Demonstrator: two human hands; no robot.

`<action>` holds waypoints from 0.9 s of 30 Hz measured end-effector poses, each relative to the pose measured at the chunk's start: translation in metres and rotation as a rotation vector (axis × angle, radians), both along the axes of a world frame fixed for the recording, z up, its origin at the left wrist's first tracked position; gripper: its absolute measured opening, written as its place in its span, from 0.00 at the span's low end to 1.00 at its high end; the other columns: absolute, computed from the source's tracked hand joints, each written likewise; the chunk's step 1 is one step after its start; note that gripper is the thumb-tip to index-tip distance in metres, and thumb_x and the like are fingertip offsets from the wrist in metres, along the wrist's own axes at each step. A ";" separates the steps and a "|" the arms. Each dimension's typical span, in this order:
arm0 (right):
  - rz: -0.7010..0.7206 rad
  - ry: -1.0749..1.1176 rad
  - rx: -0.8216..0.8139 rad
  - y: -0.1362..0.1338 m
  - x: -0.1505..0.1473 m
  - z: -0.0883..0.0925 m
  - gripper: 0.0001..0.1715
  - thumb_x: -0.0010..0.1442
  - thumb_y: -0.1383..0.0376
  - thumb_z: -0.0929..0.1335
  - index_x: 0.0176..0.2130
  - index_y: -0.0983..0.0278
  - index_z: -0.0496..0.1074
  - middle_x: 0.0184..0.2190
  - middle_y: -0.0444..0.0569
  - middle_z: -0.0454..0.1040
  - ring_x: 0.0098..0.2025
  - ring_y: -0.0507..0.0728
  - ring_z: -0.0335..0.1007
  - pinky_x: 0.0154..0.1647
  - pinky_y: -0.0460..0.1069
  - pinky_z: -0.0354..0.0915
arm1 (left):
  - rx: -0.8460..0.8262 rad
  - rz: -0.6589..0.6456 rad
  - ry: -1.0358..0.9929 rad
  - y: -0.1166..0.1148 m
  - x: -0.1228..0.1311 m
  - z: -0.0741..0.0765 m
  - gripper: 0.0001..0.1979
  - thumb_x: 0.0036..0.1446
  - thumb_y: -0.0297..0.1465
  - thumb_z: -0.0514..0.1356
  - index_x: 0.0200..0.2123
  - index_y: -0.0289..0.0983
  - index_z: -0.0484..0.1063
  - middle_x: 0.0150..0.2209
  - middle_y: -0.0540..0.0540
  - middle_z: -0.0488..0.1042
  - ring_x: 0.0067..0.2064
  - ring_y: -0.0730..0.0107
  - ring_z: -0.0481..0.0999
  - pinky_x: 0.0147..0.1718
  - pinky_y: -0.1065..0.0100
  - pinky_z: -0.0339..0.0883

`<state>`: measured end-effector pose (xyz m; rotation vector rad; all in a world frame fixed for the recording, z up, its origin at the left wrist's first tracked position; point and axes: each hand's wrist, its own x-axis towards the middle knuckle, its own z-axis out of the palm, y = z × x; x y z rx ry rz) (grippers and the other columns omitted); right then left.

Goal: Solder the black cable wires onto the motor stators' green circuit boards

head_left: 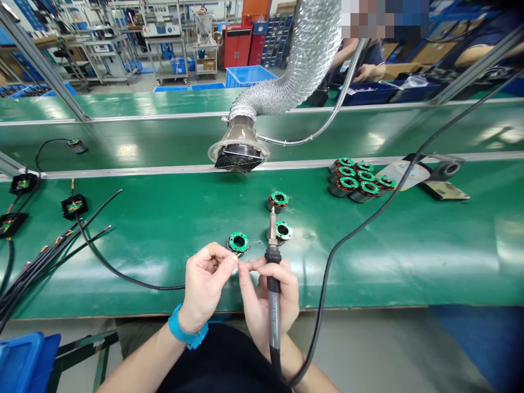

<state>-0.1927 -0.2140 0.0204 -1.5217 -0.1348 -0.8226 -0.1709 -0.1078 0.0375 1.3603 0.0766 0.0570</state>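
My right hand (270,300) is wrapped round a soldering iron (273,311), whose metal tip points away from me. Its thumb and forefinger also pinch close to my left fingertips. With a blue band on the wrist, my left hand (208,278) is closed in a pinch on thin wire ends by a motor stator (238,242) with a green ring board. A black cable (135,282) runs from the left into this hand. Two more stators, a rear one (279,201) and a nearer one (284,231), stand by the iron's tip, which partly covers them.
Several stators (354,180) cluster at the right, beside a soldering iron stand (446,169). A fume hood with a fan (239,155) hangs ahead. Black cables (53,251) and small black boxes (75,206) lie left. The iron's cord (327,273) loops right. A person works across the bench.
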 end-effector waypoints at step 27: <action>0.311 0.166 -0.380 -0.042 0.008 -0.023 0.25 0.68 0.61 0.76 0.58 0.56 0.66 0.56 0.53 0.68 0.59 0.63 0.70 0.59 0.57 0.71 | 0.487 -0.119 -0.131 0.027 0.005 0.009 0.08 0.66 0.34 0.66 0.34 0.37 0.81 0.37 0.45 0.75 0.39 0.70 0.75 0.37 0.73 0.69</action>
